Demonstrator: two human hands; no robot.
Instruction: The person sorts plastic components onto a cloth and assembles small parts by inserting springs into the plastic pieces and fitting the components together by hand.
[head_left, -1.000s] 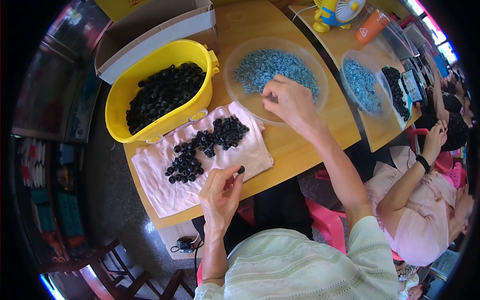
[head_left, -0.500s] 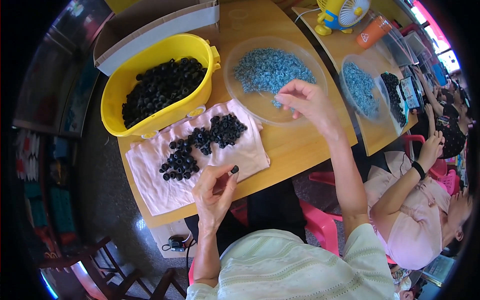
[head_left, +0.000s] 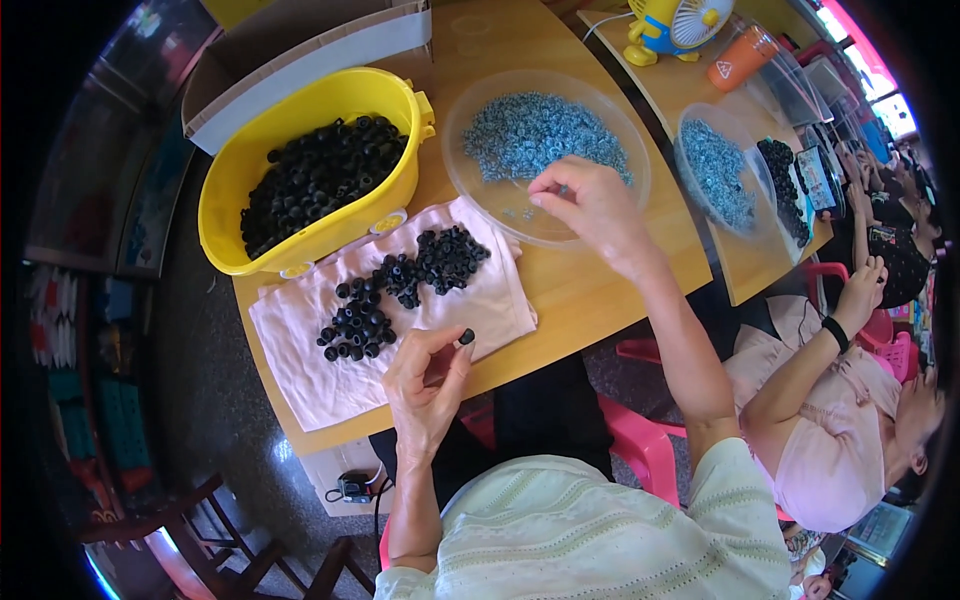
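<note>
Between thumb and forefinger, my left hand [head_left: 425, 390] pinches a small black ring-shaped piece [head_left: 466, 337] just off the near edge of a pink cloth [head_left: 470, 325]. My right hand [head_left: 590, 205] hovers over a round translucent tray [head_left: 480, 205], thumb and forefinger drawn together; whatever sits between the fingertips is too small to make out. Small clear-blue pieces [head_left: 545, 130] lie heaped in the far part of that tray, with a few loose ones near my fingertips. On the cloth, larger black pieces [head_left: 355, 325] lie left of a pile of smaller black ones [head_left: 450, 258].
A yellow tub [head_left: 225, 230] full of black pieces stands behind the cloth, before a cardboard box [head_left: 310, 70]. To the right, another table holds a second tray of blue pieces [head_left: 720, 170], an orange cup [head_left: 742, 58] and a yellow fan [head_left: 690, 20]. A co-worker [head_left: 820, 430] sits there.
My right hand has moved a little left above the tray, and its fingers have drawn closer together. My left hand keeps its pinch on the black piece in nearly the same place.
</note>
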